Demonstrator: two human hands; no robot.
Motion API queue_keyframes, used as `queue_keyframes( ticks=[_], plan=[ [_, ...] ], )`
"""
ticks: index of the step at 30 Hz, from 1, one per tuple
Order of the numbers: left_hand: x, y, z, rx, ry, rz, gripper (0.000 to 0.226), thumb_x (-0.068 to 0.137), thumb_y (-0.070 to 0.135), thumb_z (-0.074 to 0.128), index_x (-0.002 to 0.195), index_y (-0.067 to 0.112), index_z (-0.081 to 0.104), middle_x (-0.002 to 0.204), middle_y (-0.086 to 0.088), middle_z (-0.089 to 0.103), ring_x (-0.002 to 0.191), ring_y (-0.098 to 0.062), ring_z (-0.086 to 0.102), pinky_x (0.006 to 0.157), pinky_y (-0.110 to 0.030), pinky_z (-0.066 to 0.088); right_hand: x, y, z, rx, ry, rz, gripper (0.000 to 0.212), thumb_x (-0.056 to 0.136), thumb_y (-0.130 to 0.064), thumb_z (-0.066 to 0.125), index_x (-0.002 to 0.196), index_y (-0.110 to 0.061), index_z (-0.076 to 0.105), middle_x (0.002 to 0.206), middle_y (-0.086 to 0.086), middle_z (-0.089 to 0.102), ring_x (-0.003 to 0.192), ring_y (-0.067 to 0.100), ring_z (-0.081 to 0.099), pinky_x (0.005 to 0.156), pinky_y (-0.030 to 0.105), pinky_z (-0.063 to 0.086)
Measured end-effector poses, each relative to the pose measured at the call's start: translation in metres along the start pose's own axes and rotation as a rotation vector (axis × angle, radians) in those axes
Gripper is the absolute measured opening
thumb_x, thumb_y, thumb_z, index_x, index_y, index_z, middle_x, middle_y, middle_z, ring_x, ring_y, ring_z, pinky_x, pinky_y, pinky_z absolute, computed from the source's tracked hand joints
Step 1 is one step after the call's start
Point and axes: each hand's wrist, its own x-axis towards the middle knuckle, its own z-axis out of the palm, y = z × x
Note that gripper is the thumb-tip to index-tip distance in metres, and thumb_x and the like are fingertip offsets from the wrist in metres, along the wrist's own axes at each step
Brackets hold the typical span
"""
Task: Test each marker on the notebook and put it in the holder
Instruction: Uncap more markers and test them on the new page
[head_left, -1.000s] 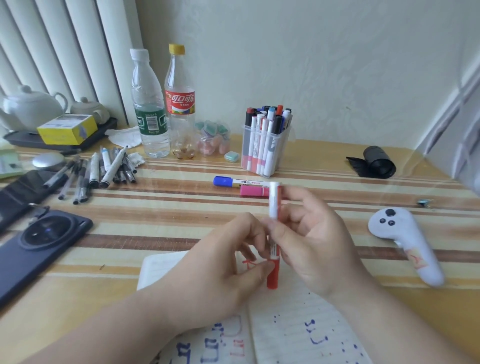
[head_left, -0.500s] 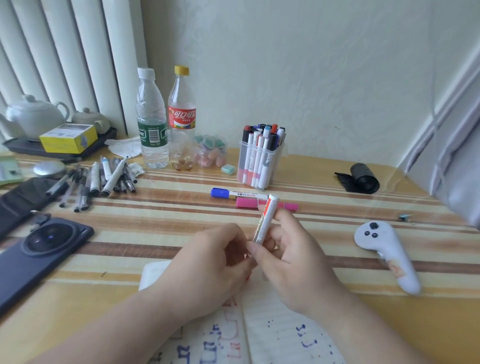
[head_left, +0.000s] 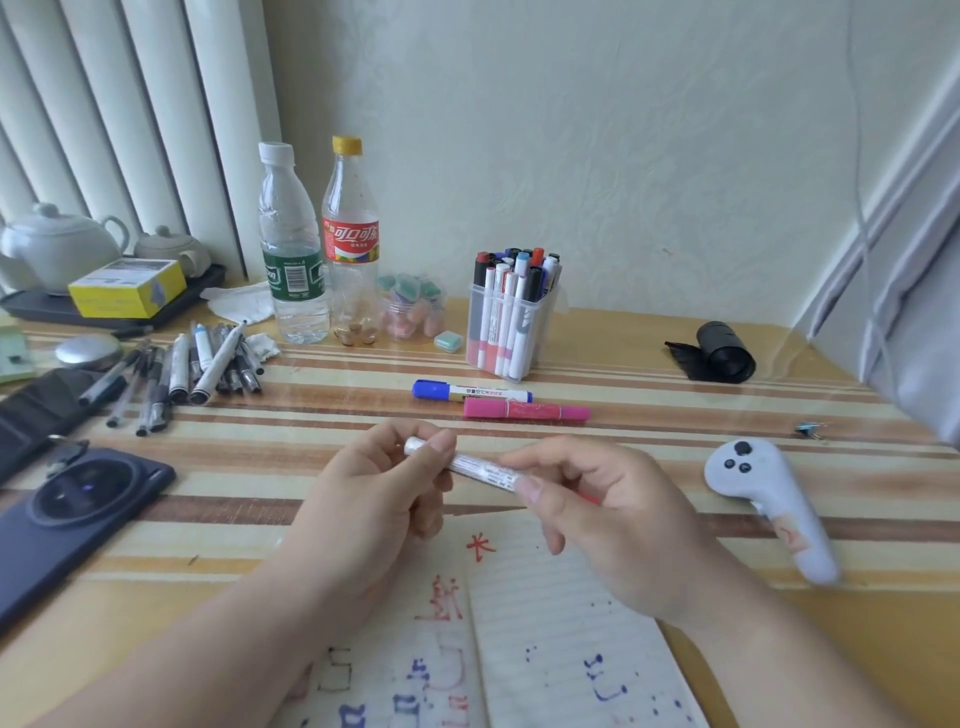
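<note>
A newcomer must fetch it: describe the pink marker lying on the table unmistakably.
Find the clear plastic holder of upright markers on the striped wooden table. Two markers lie just in front of it. The solid pink marker is the one nearer the person, unlike the white blue-capped marker beside it.

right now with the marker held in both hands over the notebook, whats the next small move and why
Likely release the left hand and let the right hand carry the marker to the holder. A red mark is already on the notebook, so the test looks done; its red end is mostly hidden in that hand.
</note>
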Motion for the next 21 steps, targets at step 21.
queue_keyframes(
  ticks=[21],
  plan=[
    [-0.004, -0.011, 0.002, 0.725, 0.056, 0.239, 0.004, 0.097, 0.035, 0.062, 0.100, 0.037, 0.061, 0.095, 0.022, 0.066, 0.077, -0.007, 0.063, 0.067, -0.013, 0.047, 0.164, -0.038, -0.076, -0.519, 0.668, -0.216, 0.039, 0.094, -0.017, 0.065, 0.130, -0.027, 0.056, 0.075, -0.010, 0.065, 0.074, 0.018, 0.069, 0.074, 0.044, 0.060]
  ],
)
